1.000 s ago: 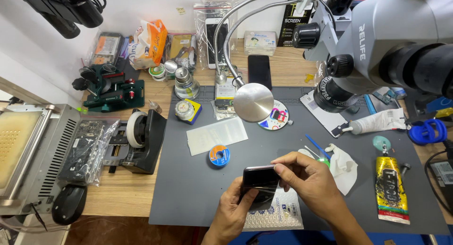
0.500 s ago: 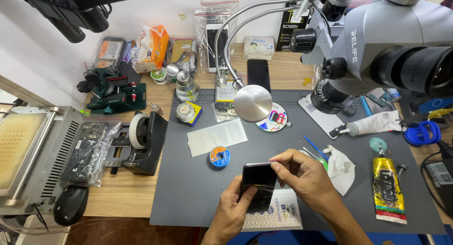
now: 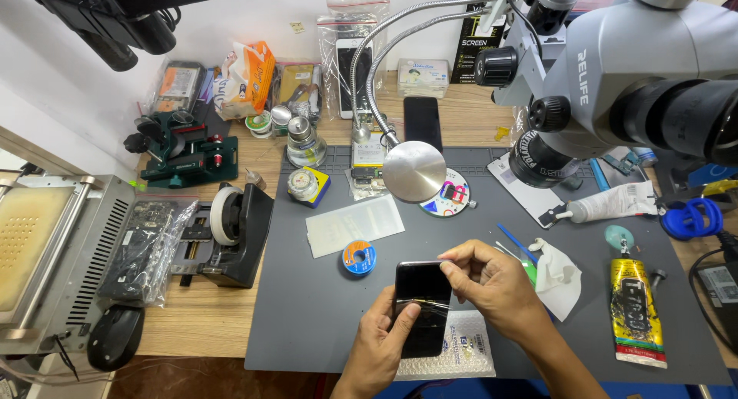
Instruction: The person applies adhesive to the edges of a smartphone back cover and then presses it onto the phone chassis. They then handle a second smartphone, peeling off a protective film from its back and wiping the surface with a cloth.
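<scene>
Black and glossy, one smartphone (image 3: 421, 307) sits above the grey work mat (image 3: 307, 307), held between both hands over a clear bubble-wrap pouch (image 3: 461, 353). The left hand (image 3: 380, 345) cups it from below, fingers curled closed round its lower edge and thumb laid across the glass. The right hand (image 3: 492, 287) is nearly closed, fingertips pinching at the phone's top right corner. A second dark phone (image 3: 422, 122) lies flat on the wooden bench behind the mat, well apart. One blue solder spool (image 3: 358, 257) rests just beside the held phone, to its upper left. One yellow glue tube (image 3: 636, 310) lies to the right. A clear plastic bag (image 3: 146, 249) at the left holds dark parts.
</scene>
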